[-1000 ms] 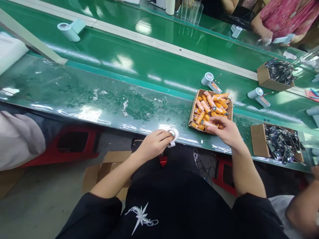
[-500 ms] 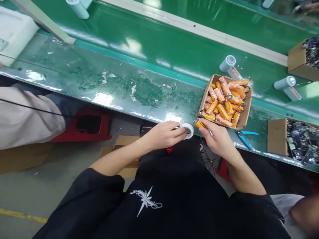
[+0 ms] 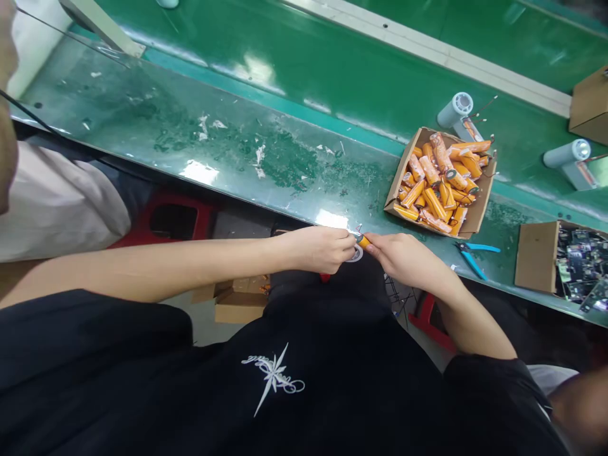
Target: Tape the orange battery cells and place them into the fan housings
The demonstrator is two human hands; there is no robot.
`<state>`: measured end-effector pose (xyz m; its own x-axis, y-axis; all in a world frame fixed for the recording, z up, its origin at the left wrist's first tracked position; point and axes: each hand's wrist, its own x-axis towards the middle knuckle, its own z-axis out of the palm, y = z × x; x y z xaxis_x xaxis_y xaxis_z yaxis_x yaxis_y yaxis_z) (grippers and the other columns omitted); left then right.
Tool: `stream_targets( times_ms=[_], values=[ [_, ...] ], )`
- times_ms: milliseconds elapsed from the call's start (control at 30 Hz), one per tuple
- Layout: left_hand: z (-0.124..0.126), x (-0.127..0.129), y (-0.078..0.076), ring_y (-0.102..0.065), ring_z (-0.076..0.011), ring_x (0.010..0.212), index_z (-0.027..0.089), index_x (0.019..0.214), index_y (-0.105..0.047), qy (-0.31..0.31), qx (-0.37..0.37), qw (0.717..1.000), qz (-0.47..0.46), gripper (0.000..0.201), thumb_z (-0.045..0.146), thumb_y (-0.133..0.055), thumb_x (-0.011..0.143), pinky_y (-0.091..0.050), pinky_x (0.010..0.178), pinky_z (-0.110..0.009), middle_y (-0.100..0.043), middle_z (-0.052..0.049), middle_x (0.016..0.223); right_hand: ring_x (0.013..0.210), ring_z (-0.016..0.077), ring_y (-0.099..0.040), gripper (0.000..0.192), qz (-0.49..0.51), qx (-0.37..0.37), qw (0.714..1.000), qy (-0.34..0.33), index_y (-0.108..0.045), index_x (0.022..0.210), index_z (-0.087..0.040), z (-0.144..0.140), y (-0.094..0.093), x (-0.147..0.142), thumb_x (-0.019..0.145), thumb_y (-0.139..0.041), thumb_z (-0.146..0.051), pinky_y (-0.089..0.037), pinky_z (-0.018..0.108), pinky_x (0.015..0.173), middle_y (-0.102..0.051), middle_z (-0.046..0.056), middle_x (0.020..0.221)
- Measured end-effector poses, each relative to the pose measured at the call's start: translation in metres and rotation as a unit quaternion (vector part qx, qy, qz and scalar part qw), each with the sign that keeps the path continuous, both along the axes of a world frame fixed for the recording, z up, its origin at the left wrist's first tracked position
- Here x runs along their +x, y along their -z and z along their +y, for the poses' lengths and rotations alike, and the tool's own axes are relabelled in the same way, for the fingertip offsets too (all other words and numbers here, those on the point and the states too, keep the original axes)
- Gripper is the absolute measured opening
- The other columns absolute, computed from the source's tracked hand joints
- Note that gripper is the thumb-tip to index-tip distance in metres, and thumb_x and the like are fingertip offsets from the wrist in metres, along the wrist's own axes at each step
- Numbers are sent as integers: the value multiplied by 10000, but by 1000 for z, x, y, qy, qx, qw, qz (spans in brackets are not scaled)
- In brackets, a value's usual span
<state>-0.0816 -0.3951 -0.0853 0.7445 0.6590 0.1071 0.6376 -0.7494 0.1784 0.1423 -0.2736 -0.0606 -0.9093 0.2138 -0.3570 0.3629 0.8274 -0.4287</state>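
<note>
My left hand (image 3: pixel 325 249) is closed around a roll of white tape (image 3: pixel 356 255), and most of the roll is hidden by the fingers. Against its fingertips is the end of an orange-wrapped battery (image 3: pixel 364 242), with a thin wire at that end. My right hand (image 3: pixel 401 254) pinches the battery from the other side. Both hands meet in front of the bench's near edge. Just beyond the right hand, a cardboard box (image 3: pixel 483 201) holds several similar orange batteries (image 3: pixel 433 204). Blue-handled cutters (image 3: pixel 475 261) lie to its right.
A second cardboard box (image 3: pixel 536 258) with circuit boards stands at the right. Pale blue cylindrical devices (image 3: pixel 455 109) lie on the green belt (image 3: pixel 308 63). Tape scraps (image 3: pixel 260 159) dot the bench (image 3: pixel 166 120). A person's pale sleeve (image 3: pixel 61 202) is at the left.
My hands have come together, bringing the tape and the battery end into contact or nearly so. My left forearm has swung outward and lies flatter. The camera view has shifted slightly.
</note>
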Motion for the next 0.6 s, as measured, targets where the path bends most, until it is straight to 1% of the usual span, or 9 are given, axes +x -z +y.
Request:
stream_targets(
  times_ms=[167, 300, 367, 400, 433, 467, 500, 567, 600],
  values=[
    [0, -1, 13, -661, -282, 995, 264, 666, -672, 38, 3, 999, -33, 322, -18, -637, 817, -541, 846, -422, -750, -60, 902, 702, 240, -672, 199, -38, 1, 998, -55, -718, 1034, -185, 4, -1, -17, 1096, -661, -365, -336, 335, 650, -737, 70, 777],
    [0, 6, 16, -678, -278, 1047, 286, 714, -703, 14, -48, 996, -71, 285, 17, -660, 799, -555, 918, -443, -771, -40, 926, 634, 193, -624, 99, -30, -64, 995, -77, -746, 933, -193, 15, -4, -25, 1006, -771, -255, -341, 315, 621, -695, 17, 674],
    [0, 9, 7, -685, -276, 1049, 276, 774, -729, 13, -47, 999, -12, 276, 27, -634, 845, -550, 893, -436, -778, -56, 975, 584, 164, -586, 119, 3, -128, 990, -52, -765, 915, -198, 25, -2, -21, 995, -774, -285, -368, 297, 607, -659, -18, 629],
    [0, 11, 1, -687, -274, 1032, 259, 814, -743, 10, -32, 999, 32, 282, 26, -601, 885, -543, 858, -426, -775, -74, 996, 574, 160, -582, 166, 37, -163, 986, -9, -776, 925, -200, 29, 1, -17, 994, -778, -351, -393, 289, 601, -653, -26, 624],
    [-1, 12, -5, -689, -268, 1003, 235, 860, -755, -1, -10, 997, 70, 297, 25, -559, 931, -531, 813, -413, -769, -95, 1002, 584, 165, -598, 239, 90, -196, 975, 61, -785, 949, -203, 32, 6, -12, 991, -776, -438, -429, 285, 598, -663, -25, 640],
    [-3, 13, -10, -688, -258, 961, 206, 912, -764, -24, 18, 995, 93, 314, 27, -514, 974, -513, 765, -401, -758, -111, 987, 617, 179, -634, 325, 157, -226, 950, 151, -790, 989, -206, 33, 12, -8, 984, -768, -530, -476, 287, 603, -691, -14, 680],
    [-6, 13, -14, -683, -246, 916, 176, 971, -767, -56, 46, 993, 96, 327, 36, -476, 1014, -493, 724, -390, -746, -118, 962, 673, 202, -680, 410, 233, -249, 906, 249, -788, 1036, -209, 31, 19, -5, 969, -759, -612, -527, 298, 615, -725, 7, 737],
    [-13, 16, -16, -667, -222, 849, 132, 1100, -754, -136, 93, 985, 57, 328, 81, -431, 1080, -471, 683, -374, -725, -110, 924, 833, 253, -761, 528, 374, -280, 781, 414, -762, 1138, -215, 16, 37, -5, 928, -765, -699, -625, 341, 674, -787, 64, 906],
    [-16, 17, -14, -661, -213, 831, 121, 1157, -740, -175, 110, 978, 28, 323, 109, -423, 1101, -471, 682, -369, -721, -102, 920, 917, 272, -783, 565, 426, -291, 717, 469, -739, 1192, -221, 3, 47, -8, 911, -774, -710, -660, 367, 717, -802, 91, 1003]
  ],
)
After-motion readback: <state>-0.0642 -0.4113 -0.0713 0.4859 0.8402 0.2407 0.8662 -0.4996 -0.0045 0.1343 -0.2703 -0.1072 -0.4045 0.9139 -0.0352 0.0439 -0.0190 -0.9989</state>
